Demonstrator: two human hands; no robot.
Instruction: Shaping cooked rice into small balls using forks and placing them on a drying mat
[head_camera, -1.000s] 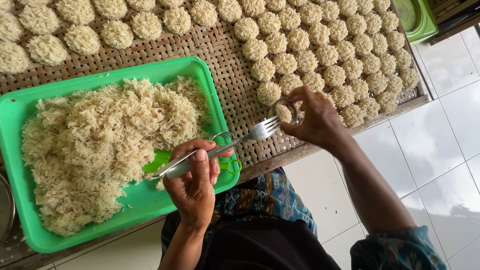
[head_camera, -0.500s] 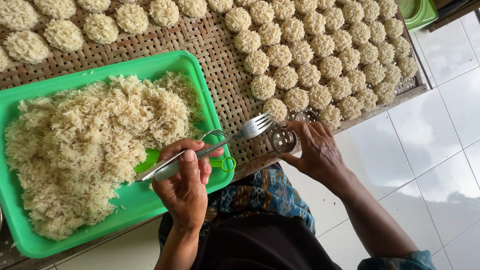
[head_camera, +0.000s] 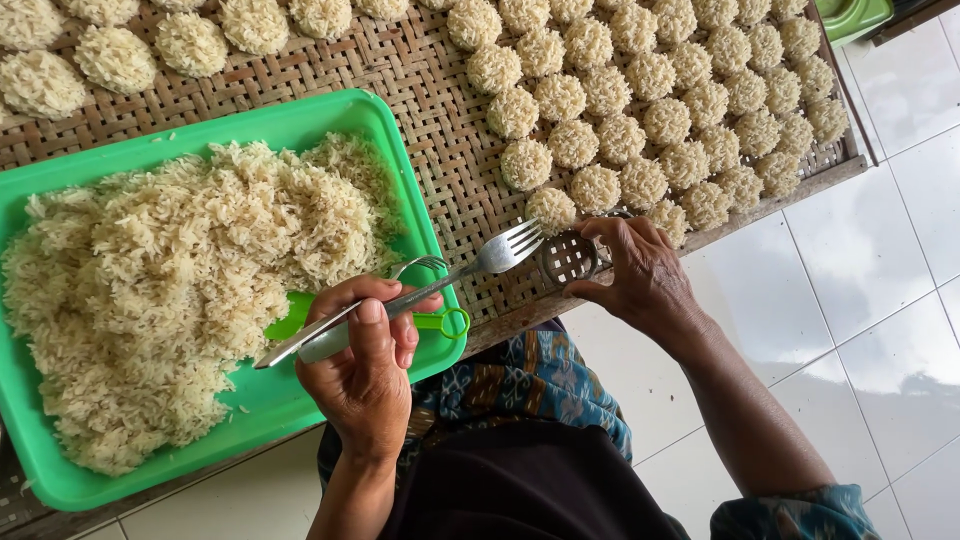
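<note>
Pinching a shiny metal fork (head_camera: 440, 285), left-hand fingers (head_camera: 375, 330) are curling; right-hand fingers (head_camera: 625, 240) are gripping a round mesh mould (head_camera: 568, 260).

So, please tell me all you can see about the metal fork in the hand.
The shiny silver metal fork has four tines and a long flat handle. It lies nearly level, tilted slightly, with the tines pointing towards the small round metal mould ring that the right hand holds on the woven bamboo mat. The left hand holds its handle, thumb on top, together with a green plastic tool. It hangs over the edge of the green plastic tray of loose rice. The tines look clean.
</note>
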